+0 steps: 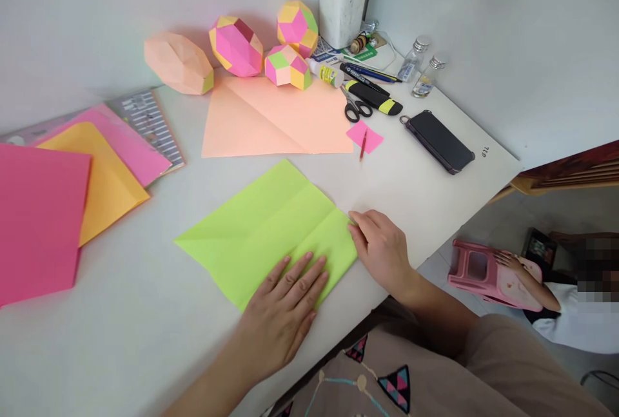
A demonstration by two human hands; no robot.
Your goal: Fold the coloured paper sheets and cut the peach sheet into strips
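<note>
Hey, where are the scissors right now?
In the head view, the scissors lie upper right of centre, just beyond the small pink paper, left of the phone.

Bright, diffuse light with soft shadows

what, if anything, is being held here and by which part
Possibly the green paper, by its right-hand corner: the right hand touches it there, but a pinch can't be confirmed. The left hand just lies flat on it.

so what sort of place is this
It looks like a papercraft desk, perhaps at home: a green sheet lies under the left hand, four faceted paper shapes sit at the back, and scissors lie nearby.
</note>
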